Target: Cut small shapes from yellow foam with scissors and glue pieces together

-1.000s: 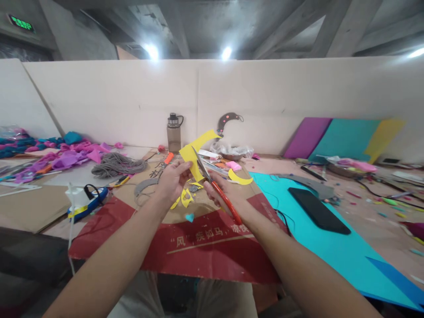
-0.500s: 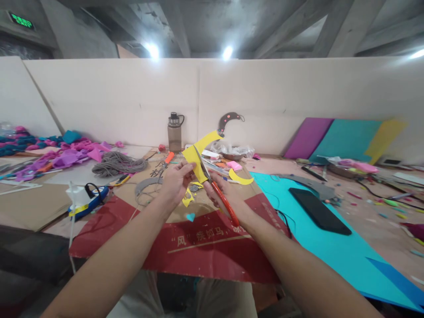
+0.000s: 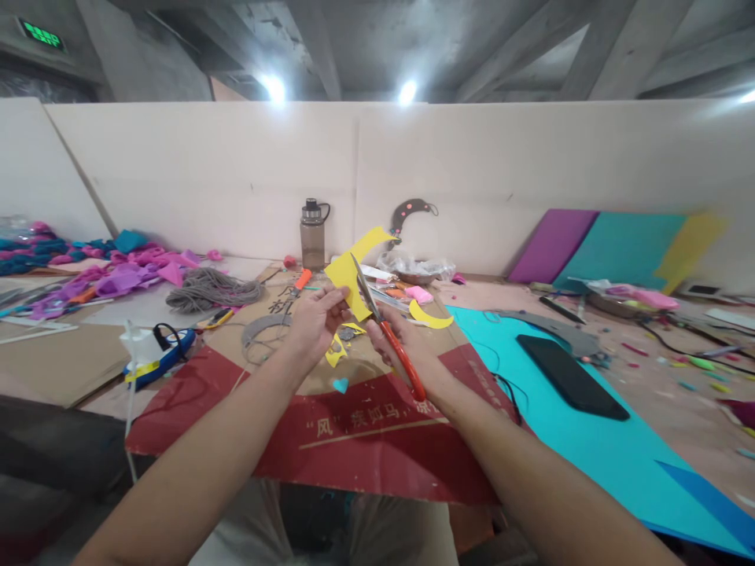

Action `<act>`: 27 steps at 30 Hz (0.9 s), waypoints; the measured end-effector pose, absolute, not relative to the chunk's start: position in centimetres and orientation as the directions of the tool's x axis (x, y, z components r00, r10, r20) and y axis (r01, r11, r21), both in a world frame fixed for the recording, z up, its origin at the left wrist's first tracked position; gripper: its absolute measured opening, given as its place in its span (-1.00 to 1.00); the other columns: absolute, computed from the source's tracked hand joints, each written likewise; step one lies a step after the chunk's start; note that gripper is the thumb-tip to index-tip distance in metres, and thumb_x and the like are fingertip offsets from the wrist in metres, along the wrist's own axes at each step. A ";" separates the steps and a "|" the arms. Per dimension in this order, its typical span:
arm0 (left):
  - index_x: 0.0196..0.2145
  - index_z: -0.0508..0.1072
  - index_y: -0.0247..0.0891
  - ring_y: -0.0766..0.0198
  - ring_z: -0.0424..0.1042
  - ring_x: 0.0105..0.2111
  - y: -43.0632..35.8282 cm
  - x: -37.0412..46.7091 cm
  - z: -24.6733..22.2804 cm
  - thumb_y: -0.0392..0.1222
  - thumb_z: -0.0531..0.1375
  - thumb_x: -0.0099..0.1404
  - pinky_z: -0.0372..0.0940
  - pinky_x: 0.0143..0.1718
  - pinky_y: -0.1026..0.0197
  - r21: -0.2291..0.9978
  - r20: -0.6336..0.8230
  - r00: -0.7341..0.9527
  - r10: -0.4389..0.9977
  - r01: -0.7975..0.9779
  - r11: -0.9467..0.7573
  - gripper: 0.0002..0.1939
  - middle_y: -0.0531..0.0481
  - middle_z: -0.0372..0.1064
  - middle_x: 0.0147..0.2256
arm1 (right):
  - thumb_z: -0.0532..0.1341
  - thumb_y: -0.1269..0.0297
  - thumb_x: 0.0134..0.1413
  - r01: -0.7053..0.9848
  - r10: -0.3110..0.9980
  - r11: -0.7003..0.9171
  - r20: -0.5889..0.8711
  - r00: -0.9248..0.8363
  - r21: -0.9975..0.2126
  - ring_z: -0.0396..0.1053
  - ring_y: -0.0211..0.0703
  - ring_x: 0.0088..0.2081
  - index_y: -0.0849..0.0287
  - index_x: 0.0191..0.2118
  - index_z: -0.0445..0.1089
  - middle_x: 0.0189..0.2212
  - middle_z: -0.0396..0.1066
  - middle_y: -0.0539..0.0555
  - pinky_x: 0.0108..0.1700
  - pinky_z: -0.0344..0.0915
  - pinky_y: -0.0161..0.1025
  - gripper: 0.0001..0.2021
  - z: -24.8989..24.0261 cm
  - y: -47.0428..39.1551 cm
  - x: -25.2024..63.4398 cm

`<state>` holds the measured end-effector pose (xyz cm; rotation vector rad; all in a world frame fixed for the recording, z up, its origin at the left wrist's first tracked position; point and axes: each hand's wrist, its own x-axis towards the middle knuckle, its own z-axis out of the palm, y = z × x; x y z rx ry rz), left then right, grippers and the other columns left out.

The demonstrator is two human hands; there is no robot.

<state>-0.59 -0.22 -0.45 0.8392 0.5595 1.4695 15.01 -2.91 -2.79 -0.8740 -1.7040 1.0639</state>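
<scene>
the small sheet (image 3: 343, 271) is yellow; the scissors (image 3: 394, 344) have red handles and grey blades. at the near edge of the tabletop (image 3: 666, 417), the brown cardboard (image 3: 312, 384) has a red band (image 3: 377, 464) with pale lettering (image 3: 357, 420); toward the right edge, the large sheet (image 3: 595, 452) is turquoise.

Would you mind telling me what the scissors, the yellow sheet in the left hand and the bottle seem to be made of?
Scissors: grey, metal-looking blades; smooth, shiny red handles, likely plastic or plastic-coated.
Yellow sheet: thin, matte and evenly coloured, perhaps felt, foam or paper; texture unclear.
Bottle: smooth, brownish, translucent-looking body, probably plastic, though tinted glass is possible.
</scene>
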 end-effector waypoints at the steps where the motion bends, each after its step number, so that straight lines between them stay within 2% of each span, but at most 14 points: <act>1: -0.44 0.45 -0.36 0.40 0.40 -0.53 -0.2 -0.6 -0.4 -0.35 0.29 0.06 0.30 -0.48 0.35 0.776 0.159 0.066 0.985 -0.625 -0.083 -0.92 0.00 0.44 -0.49 | 0.15 -0.03 0.11 0.094 0.887 0.378 0.332 -0.321 -0.921 0.05 -0.37 -0.60 0.10 -0.06 0.26 -0.59 0.11 -0.14 -0.56 0.05 -0.39 -0.62 -3.0 -2.8 15.0; 5: -0.43 0.46 -0.37 0.42 0.36 -0.56 -0.1 -0.5 -0.3 -0.34 0.31 0.04 0.27 -0.52 0.36 0.786 0.156 0.068 0.985 -0.613 -0.082 -0.90 0.00 0.43 -0.51 | 0.15 -0.06 0.11 0.092 0.898 0.375 0.337 -0.283 -0.923 0.06 -0.37 -0.60 0.10 -0.03 0.27 -0.59 0.11 -0.14 -0.56 0.04 -0.39 -0.58 -3.5 -2.4 15.0; 10: -0.47 0.46 -0.35 0.47 0.30 -0.57 0.0 -0.4 -0.7 -0.28 0.40 -0.08 0.22 -0.51 0.39 0.805 0.207 -0.011 0.978 -0.567 -0.177 -0.79 0.08 0.37 -0.55 | 0.15 -0.05 0.11 0.061 0.890 0.378 0.344 -0.298 -0.924 0.03 -0.37 -0.60 0.09 -0.02 0.26 -0.59 0.09 -0.14 -0.57 0.04 -0.39 -0.59 -3.5 -2.4 14.9; 14: -0.50 0.47 -0.33 0.48 0.28 -0.56 0.0 -0.4 -1.1 -0.20 0.39 -0.05 0.20 -0.47 0.38 0.844 0.294 -0.086 0.952 -0.444 -0.301 -0.80 0.09 0.36 -0.55 | 0.19 -0.03 0.09 0.046 0.891 0.357 0.325 -0.317 -0.933 0.04 -0.36 -0.60 0.11 -0.09 0.27 -0.60 0.09 -0.15 -0.59 0.01 -0.40 -0.63 -3.5 -2.5 15.0; 18: -0.51 0.48 -0.32 0.48 0.28 -0.54 -0.1 -0.4 -1.1 -0.20 0.36 0.00 0.20 -0.45 0.39 0.854 0.333 -0.142 0.932 -0.373 -0.362 -0.84 0.09 0.36 -0.54 | 0.17 -0.02 0.11 0.067 0.897 0.365 0.331 -0.293 -0.929 0.08 -0.35 -0.59 0.11 -0.06 0.27 -0.57 0.15 -0.12 -0.57 0.08 -0.38 -0.63 -3.7 -2.5 15.0; 23: -0.49 0.46 -0.33 0.48 0.27 -0.57 -0.3 -0.5 -0.5 -0.25 0.36 -0.03 0.20 -0.49 0.38 0.789 0.239 -0.068 0.969 -0.568 -0.235 -0.84 0.09 0.35 -0.55 | 0.21 0.04 0.09 0.035 0.893 0.418 0.403 -0.199 -0.908 0.09 -0.36 -0.59 0.10 -0.05 0.28 -0.56 0.18 -0.12 -0.53 0.14 -0.37 -0.64 -3.7 -2.6 14.8; 27: -0.46 0.46 -0.36 0.45 0.31 -0.57 -0.5 -0.4 -0.4 -0.29 0.35 -0.02 0.24 -0.50 0.37 0.772 0.142 0.010 0.990 -0.626 -0.104 -0.85 0.06 0.37 -0.56 | 0.29 0.14 -0.01 0.029 0.854 0.520 0.521 -0.006 -0.853 0.19 -0.33 -0.52 0.11 -0.10 0.27 -0.49 0.24 -0.09 -0.44 0.24 -0.33 -0.65 -2.7 -3.0 14.8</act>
